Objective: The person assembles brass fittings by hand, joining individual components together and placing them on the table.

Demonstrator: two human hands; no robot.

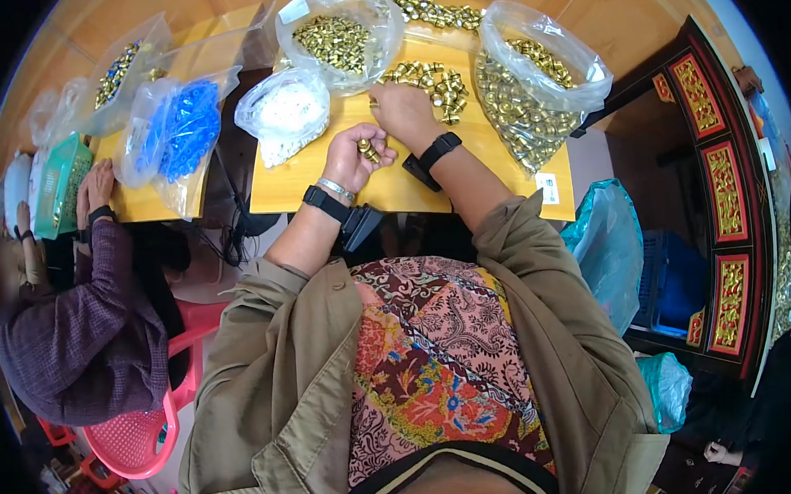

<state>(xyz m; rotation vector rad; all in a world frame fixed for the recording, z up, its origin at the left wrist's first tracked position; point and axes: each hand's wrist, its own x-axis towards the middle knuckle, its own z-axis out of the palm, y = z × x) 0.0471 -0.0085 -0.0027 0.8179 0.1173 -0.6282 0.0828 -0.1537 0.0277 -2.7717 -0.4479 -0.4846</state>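
Observation:
My left hand (pixel 352 161) is palm up over the near part of the yellow table (pixel 290 194), its fingers curled round a brass-coloured fitting (pixel 368 150). Just beyond it, my right hand (pixel 405 115) reaches to the left edge of a loose pile of brass-coloured fittings (pixel 441 88). Its fingers are bent together and point down; what they hold, if anything, is hidden. Left of my hands sits a bag of small white parts (pixel 286 114). An open clear bag of brass-coloured fittings (pixel 531 101) stands to the right of the pile.
Behind are another bag of small brass-coloured parts (pixel 336 44) and more loose pieces (pixel 432 11). At left, a bag of blue parts (pixel 184 128) and a green basket (pixel 63 188) lie near a co-worker's hands (pixel 95 189). A teal bag (pixel 606 249) hangs by the table's right corner.

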